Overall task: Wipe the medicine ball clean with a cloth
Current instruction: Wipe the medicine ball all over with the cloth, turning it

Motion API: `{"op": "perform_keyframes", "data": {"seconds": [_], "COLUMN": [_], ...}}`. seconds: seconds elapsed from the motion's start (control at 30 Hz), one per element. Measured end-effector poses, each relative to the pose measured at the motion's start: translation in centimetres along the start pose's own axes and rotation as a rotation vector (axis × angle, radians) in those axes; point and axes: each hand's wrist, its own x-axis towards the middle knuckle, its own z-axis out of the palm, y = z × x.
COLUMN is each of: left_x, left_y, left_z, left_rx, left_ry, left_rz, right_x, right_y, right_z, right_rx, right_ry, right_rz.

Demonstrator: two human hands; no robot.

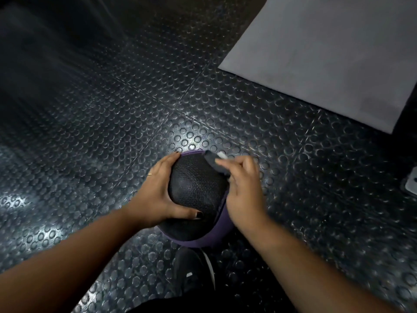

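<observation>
A black and purple medicine ball (198, 190) sits low in the middle of the head view, above the studded floor. My left hand (158, 190) grips its left side, fingers curled over the top and thumb across the front. My right hand (243, 188) is blurred at the ball's upper right and pinches a dark grey cloth (214, 162) against the ball. A small white tag shows at the cloth's top edge.
Black studded rubber floor (112, 109) spreads all around. A grey mat (327, 57) lies at the upper right. My black shoe (194, 269) stands just below the ball. A pale metal plate (411, 181) sits at the right edge.
</observation>
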Motion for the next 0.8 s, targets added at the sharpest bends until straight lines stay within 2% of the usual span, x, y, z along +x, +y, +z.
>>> {"op": "perform_keyframes", "data": {"seconds": [0.07,0.17,0.2,0.23,0.3,0.37,0.43,0.5,0.53,0.57,0.63,0.73,0.8], "left_x": [0.2,0.8,1.0,1.2,1.2,1.0,1.0,1.4,1.5,1.5,1.7,2.5,3.0], "left_y": [-0.9,-1.3,-1.3,-1.3,-1.6,-1.7,-1.8,-2.3,-2.7,-2.8,-2.9,-3.2,-3.1], "left_z": [-0.5,-1.5,-2.1,-2.9,-4.2,-4.2,-2.8,-1.3,-0.8,-0.6,-0.9,-1.7,-1.9], "left_rx": [-0.101,-0.329,-0.327,-0.278,-0.2,-0.275,-0.383,-0.342,-0.323,-0.327,-0.386,-0.502,-0.54], "left_ry": [-0.033,-0.087,-0.103,-0.121,-0.124,-0.092,0.058,0.29,0.35,0.377,0.393,0.413,0.421], "left_rz": [-0.009,-0.09,-0.127,-0.154,-0.162,-0.15,-0.136,-0.126,-0.117,-0.117,-0.155,-0.193,-0.205], "right_x": [-3.9,-8.4,-8.8,-8.4,-6.3,-2.9,0.8,3.9,5.0,5.7,5.5,1.0,-3.7], "right_y": [-1.1,-1.1,-0.9,-0.8,0.3,1.6,3.2,4.2,4.2,3.6,1.4,-2.5,-4.7], "right_z": [-1.2,-2.4,-2.8,-3.4,-4.7,-5.2,-4.1,-1.1,0.7,2.3,4.3,4.8,4.7], "right_rx": [0.046,0.092,0.123,0.213,0.327,0.23,0.166,0.17,0.175,0.162,0.077,0.034,0.038], "right_ry": [-0.054,-0.274,-0.264,-0.226,-0.018,0.159,0.123,0.013,-0.05,-0.104,-0.106,-0.017,-0.111], "right_rz": [-0.107,-0.222,-0.17,-0.041,0.18,0.324,0.433,0.494,0.5,0.484,0.388,0.099,-0.138]}}
